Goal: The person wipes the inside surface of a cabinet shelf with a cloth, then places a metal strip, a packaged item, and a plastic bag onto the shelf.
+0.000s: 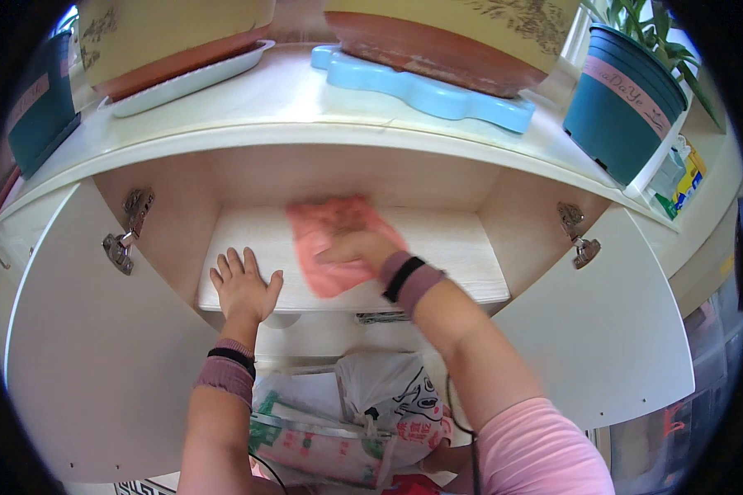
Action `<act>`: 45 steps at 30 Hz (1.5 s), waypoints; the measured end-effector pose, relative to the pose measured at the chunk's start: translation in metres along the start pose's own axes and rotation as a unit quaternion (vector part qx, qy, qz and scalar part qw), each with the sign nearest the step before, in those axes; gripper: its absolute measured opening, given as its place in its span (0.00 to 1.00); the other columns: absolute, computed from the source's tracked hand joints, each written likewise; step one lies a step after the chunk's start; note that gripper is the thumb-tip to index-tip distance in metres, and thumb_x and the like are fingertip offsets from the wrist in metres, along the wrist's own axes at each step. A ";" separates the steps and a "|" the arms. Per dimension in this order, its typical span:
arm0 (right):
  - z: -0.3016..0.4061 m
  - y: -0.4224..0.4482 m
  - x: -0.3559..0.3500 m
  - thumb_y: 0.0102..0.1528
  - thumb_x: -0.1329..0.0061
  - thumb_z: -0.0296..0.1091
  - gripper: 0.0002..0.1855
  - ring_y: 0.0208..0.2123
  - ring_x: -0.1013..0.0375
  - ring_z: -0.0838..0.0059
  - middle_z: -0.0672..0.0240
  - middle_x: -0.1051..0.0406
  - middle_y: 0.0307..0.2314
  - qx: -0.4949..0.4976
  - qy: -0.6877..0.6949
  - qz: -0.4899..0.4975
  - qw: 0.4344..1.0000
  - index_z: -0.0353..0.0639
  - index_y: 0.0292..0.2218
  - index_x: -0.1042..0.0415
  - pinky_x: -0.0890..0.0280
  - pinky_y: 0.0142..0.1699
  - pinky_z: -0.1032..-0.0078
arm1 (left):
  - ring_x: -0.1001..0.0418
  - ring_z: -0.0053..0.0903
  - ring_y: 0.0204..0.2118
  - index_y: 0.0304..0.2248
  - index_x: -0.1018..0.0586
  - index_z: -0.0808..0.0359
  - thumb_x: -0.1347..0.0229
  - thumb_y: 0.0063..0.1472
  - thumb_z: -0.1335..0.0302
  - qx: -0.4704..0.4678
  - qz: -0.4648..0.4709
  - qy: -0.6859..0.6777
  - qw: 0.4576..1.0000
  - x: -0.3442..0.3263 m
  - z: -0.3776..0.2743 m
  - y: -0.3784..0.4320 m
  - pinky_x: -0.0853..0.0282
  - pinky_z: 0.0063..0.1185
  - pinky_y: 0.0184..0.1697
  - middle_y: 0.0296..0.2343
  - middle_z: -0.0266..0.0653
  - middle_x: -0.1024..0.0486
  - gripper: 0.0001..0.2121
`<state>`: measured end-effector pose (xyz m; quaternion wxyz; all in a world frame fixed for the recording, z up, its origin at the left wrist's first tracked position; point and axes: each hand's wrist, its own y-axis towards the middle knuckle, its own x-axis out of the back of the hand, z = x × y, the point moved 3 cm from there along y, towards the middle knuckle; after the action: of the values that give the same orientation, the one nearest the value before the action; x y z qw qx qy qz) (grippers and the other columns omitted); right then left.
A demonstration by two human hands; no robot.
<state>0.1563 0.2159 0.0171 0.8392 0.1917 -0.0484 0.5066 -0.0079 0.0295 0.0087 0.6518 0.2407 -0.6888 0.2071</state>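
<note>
Inside a white cabinet, my right hand (356,244) presses on a coral-pink cloth (319,272) spread over the upper shelf (446,260). The hand is blurred, and the cloth hides the shelf under it. My left hand (243,288) lies palm down near the shelf's front left, fingers spread, with nothing in it. Both wrists wear a mauve band with a black strap. The left cabinet door (105,359) and the right cabinet door (600,334) stand swung out on metal hinges.
Plastic bags (390,390) fill the space below the shelf. On the cabinet top (285,105) stand large planters, one on a light-blue stand (427,93), another on a white tray (186,86). A teal flowerpot (619,105) with a plant is at right. A dark cable (473,458) hangs beside my right arm.
</note>
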 end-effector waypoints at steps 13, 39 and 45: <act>0.056 -0.078 0.111 0.47 0.44 0.53 0.44 0.65 0.47 0.66 0.69 0.44 0.64 -0.159 -0.422 0.028 0.892 0.61 0.63 0.41 0.62 0.70 0.65 | 0.60 0.50 0.70 0.66 0.46 0.66 0.60 0.62 0.43 0.001 -0.006 0.004 1.000 -0.001 0.009 0.002 0.68 0.44 0.70 0.66 0.57 0.53 0.42; -0.004 -0.044 0.086 0.48 0.48 0.68 0.50 0.64 0.44 0.56 0.58 0.45 0.64 -0.158 -0.614 -0.002 0.773 0.57 0.66 0.46 0.53 0.67 0.58 | 0.60 0.49 0.70 0.67 0.47 0.65 0.63 0.63 0.42 -0.010 -0.008 0.025 1.000 -0.012 0.000 0.006 0.67 0.44 0.70 0.66 0.55 0.53 0.42; -0.016 -0.143 0.198 0.53 0.57 0.75 0.57 0.69 0.61 0.49 0.45 0.59 0.67 -0.458 -0.460 -0.046 0.760 0.44 0.69 0.58 0.61 0.71 0.60 | 0.60 0.49 0.70 0.66 0.46 0.65 0.62 0.63 0.42 -0.012 -0.006 0.019 1.000 -0.008 -0.002 0.003 0.66 0.44 0.69 0.66 0.55 0.53 0.42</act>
<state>0.3746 0.3278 0.0175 0.7261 -0.0037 -0.6457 0.2363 -0.0078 0.0330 0.0014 0.6684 0.2326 -0.6777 0.1995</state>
